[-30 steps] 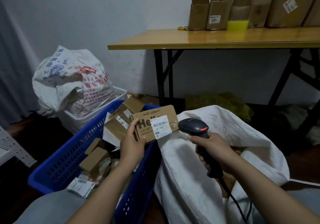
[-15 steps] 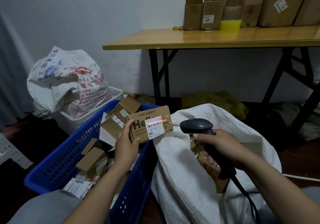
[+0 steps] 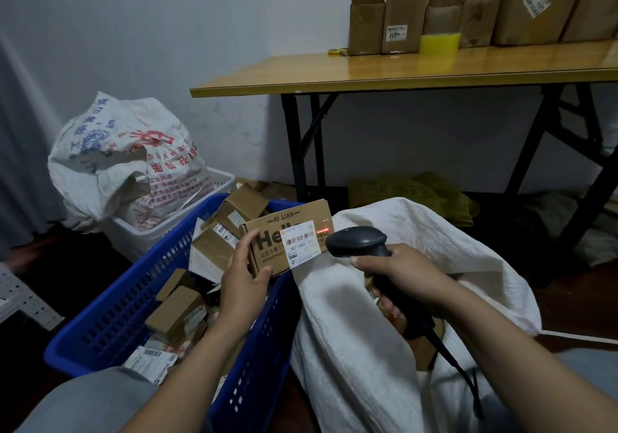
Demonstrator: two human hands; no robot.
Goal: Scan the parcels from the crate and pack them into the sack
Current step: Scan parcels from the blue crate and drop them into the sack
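While the left grip (image 3: 242,282) pinches a labelled brown parcel (image 3: 267,248) above the blue crate's (image 3: 110,315) right rim, the right grip (image 3: 401,275) is curled round a black scanner (image 3: 357,240), with a red line at the label's right edge. Crate: more small cartons (image 3: 175,312). White sack (image 3: 351,349) alongside: brown parcels partly visible inside.

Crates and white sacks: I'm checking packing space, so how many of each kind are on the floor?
Blue plastic crate: 1
White plastic crate: 1
Plain white sack: 1
Printed white sack: 1
Total: 4
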